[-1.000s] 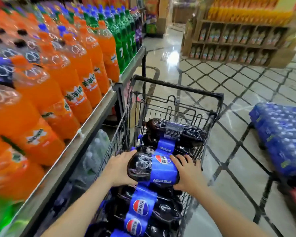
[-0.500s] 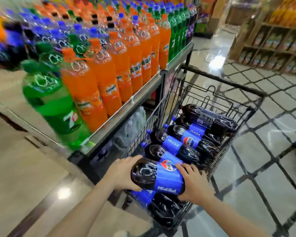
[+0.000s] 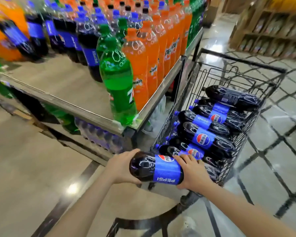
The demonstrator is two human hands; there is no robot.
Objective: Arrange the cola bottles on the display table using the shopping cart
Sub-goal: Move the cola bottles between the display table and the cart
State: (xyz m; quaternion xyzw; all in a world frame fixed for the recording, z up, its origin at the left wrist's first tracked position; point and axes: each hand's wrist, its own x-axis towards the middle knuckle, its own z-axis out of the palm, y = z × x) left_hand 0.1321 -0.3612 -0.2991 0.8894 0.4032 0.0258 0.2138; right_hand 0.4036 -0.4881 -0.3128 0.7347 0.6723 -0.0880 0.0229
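I hold a large cola bottle with a blue label sideways in front of me, just outside the near left corner of the black wire shopping cart. My left hand cups its dark base end and my right hand grips the label end. Several more cola bottles lie on their sides in the cart. The display table stands to the left, with a bare patch of grey top near its front corner and a row of standing cola bottles behind it.
A green bottle stands at the table's near corner, with rows of orange bottles along its right edge. Packed bottles sit on the lower shelf. Wooden shelving stands far right across the tiled floor.
The bottle has come up out of the cart and moved left in both hands. My view has swung left, bringing the table's bare top and its cola row into sight.
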